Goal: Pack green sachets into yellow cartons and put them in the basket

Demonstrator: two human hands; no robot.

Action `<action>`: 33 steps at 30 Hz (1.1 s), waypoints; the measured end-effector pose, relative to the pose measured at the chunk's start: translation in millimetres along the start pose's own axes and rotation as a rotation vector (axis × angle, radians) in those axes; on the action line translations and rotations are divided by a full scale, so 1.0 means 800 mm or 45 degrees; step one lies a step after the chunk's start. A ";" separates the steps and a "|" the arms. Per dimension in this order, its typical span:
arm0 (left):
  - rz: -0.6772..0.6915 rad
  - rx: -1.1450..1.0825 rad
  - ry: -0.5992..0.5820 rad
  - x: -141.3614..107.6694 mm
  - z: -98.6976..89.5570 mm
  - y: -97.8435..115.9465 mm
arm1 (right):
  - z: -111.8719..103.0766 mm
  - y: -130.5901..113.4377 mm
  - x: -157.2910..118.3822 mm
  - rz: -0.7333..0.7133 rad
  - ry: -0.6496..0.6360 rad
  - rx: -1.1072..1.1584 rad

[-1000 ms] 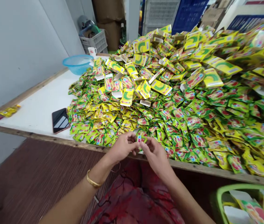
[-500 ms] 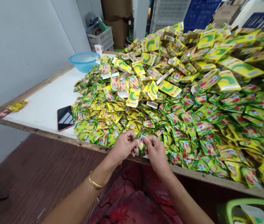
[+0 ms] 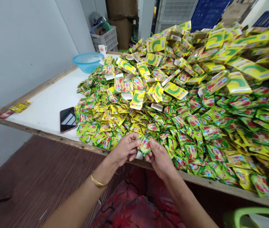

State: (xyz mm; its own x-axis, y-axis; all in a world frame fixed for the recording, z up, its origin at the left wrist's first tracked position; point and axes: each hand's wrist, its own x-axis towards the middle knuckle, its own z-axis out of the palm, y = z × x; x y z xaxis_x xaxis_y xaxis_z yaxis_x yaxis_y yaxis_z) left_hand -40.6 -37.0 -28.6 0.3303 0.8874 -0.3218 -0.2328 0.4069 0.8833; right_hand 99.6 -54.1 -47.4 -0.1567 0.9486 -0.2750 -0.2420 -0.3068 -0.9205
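Observation:
Between my two hands, above the table's front edge, is a small green packet [image 3: 144,146] with a red and yellow print. My left hand [image 3: 125,148] pinches its left side with thumb and forefinger. Its right side is pinched by my right hand [image 3: 159,156]. The packet's front faces up toward me. Just beyond my fingers lie many similar green packets [image 3: 191,152], with a patch of yellow packets [image 3: 110,114] among them on the left. Farther back, yellow cardboard boxes [image 3: 137,99], some with open flaps, are heaped on the packets.
A phone [image 3: 68,119] lies on the white table [image 3: 44,98] to the left. Behind it stand a blue basket [image 3: 88,62] and a white mug [image 3: 102,49]. A wooden rim [image 3: 84,146] edges the table. At lower right is a green container [image 3: 259,212].
The packet now lies flatter and more exposed, its print showing, as my hands have moved slightly apart. The whole view has shifted a little.

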 end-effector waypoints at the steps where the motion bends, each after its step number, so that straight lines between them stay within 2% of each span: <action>1: 0.059 0.141 0.051 -0.001 -0.001 0.000 | -0.003 0.002 0.000 -0.049 0.012 -0.163; 3: 0.118 0.343 0.118 -0.003 -0.004 0.002 | -0.008 0.001 0.001 -0.188 0.072 -0.487; 6: 0.024 0.265 0.040 -0.002 -0.013 0.011 | -0.010 -0.007 0.006 -0.362 0.136 -0.697; 8: -0.046 0.157 -0.043 0.000 -0.017 0.018 | -0.009 -0.014 0.011 -0.343 0.041 -0.618; 11: -0.104 0.059 -0.128 0.003 -0.017 0.025 | -0.006 -0.020 0.020 -0.197 -0.163 -0.288; 13: -0.125 -0.067 -0.137 0.005 -0.014 0.027 | -0.004 -0.019 0.027 -0.154 -0.213 -0.134; 14: -0.124 -0.133 -0.113 0.006 -0.014 0.027 | -0.004 -0.018 0.031 -0.175 -0.195 -0.146; 15: -0.113 -0.183 -0.067 0.008 -0.015 0.027 | -0.003 -0.017 0.035 -0.224 -0.152 -0.268; 19: 0.034 -0.236 0.283 0.018 -0.030 0.025 | -0.002 -0.015 0.058 -0.470 0.090 -1.183; 22: 0.117 -0.177 0.477 0.027 -0.041 0.024 | 0.006 -0.016 0.076 -0.540 0.130 -1.512; 28: 0.195 -0.098 0.519 0.043 -0.039 0.018 | 0.021 -0.014 0.096 -0.657 0.092 -1.960; 33: 0.196 -0.121 0.561 0.037 -0.041 0.019 | 0.014 -0.006 0.074 -0.838 0.072 -2.106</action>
State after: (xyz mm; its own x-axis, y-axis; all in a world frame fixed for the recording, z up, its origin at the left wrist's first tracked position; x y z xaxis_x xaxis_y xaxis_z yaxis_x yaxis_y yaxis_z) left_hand -64.5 2.5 -36.2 -0.1290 0.9381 -0.3214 -0.3377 0.2631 0.9037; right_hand 80.6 2.8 -56.2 -0.4019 0.8829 0.2429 0.8825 0.4442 -0.1543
